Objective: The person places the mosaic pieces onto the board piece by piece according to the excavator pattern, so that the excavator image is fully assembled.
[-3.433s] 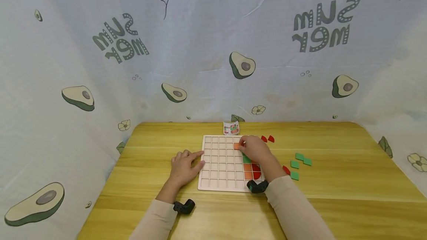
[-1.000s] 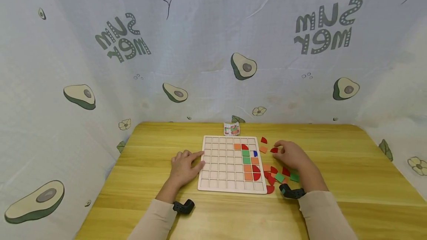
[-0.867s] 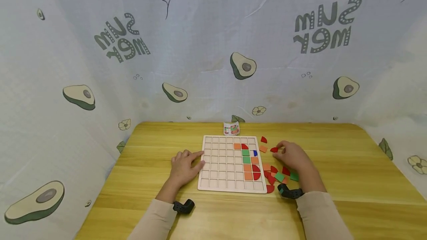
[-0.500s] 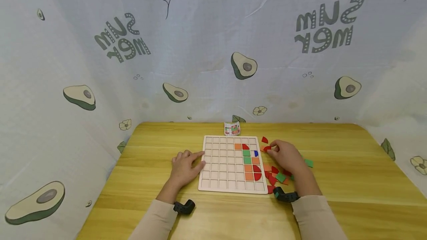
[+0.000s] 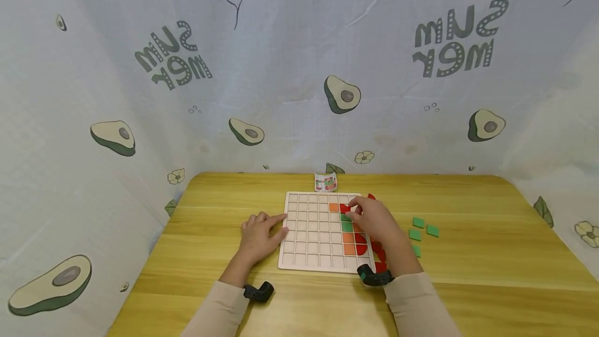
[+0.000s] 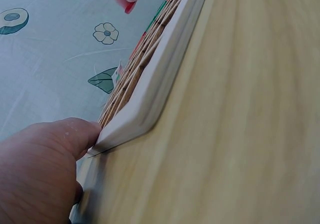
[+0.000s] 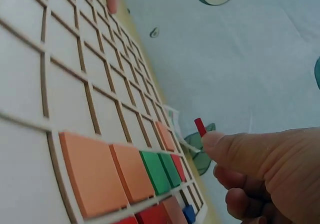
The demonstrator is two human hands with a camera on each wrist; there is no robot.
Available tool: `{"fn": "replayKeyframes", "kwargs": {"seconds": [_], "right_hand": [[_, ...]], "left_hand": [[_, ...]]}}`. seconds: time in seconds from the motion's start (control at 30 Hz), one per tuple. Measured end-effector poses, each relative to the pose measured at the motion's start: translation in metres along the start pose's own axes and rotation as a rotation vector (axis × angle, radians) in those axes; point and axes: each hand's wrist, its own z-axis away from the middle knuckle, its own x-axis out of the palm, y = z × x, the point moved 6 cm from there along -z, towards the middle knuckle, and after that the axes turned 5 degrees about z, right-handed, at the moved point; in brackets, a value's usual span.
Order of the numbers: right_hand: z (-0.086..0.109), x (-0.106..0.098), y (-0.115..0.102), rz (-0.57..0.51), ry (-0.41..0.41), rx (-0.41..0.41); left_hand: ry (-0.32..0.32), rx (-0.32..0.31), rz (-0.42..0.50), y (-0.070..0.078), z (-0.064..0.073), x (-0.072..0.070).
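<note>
My right hand (image 5: 376, 221) pinches a red quarter-circle tile (image 7: 200, 127) between thumb and finger, above the far right part of a pale wooden grid board (image 5: 309, 233). In the right wrist view the tile is seen edge-on, off the board. Beneath that hand lie orange tiles (image 7: 92, 174), green tiles (image 7: 155, 173) and a blue piece (image 7: 188, 214), all set in cells. My left hand (image 5: 259, 236) rests on the table with straight finger and thumb touching the board's left edge. The right hand and forearm hide some right-hand cells in the head view.
Several loose green square tiles (image 5: 432, 231) lie on the wooden table (image 5: 486, 254) to the right. Red loose pieces (image 5: 380, 267) show beside the board's right edge, partly covered by my forearm. A small pattern card (image 5: 325, 182) stands behind the board. A printed curtain (image 5: 290, 66) hangs beyond.
My right hand has carried the red quarter-circle tile leftward from the table right of the board to over its far right cells. The left hand has stayed put.
</note>
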Motion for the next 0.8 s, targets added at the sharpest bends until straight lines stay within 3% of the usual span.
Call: {"fn": "replayKeyframes", "kwargs": {"seconds": [0.23,0.43,0.7,0.8], "right_hand": [[-0.004,0.014,-0.018,0.039,0.029,-0.054],[-0.005,0.023,-0.017,0.107,0.025,-0.083],[-0.004,0.024,-0.015,0.086,-0.008,-0.091],[-0.001,0.017,-0.009,0.031,-0.006,-0.068]], "left_hand": [[0.011,0.006,0.005,0.003,0.001,0.000],[0.004,0.007,0.000,0.003,-0.001,0.001],[0.003,0.006,-0.010,0.001,-0.001,0.000],[0.004,0.003,-0.009,0.000,0.000,-0.001]]}}
